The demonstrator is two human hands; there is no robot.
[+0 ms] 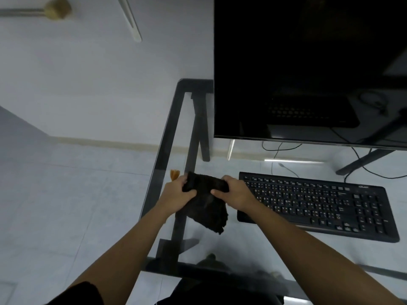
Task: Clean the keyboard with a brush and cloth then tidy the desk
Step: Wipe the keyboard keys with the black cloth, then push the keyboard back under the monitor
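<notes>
Underneath, pale floor tiles [66, 194] show through the glass desk [166, 137].

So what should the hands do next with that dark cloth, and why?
Probably move the cloth a little to the right and lay it on the keyboard's left end to start wiping. The left hand and right hand both grip the cloth bunched up, and it hangs beside the keyboard, not on the keys yet.

Keyboard [317, 205] on desk [169, 128], before monitor [308, 67]; cloth [209, 203] just left of keyboard.
</notes>
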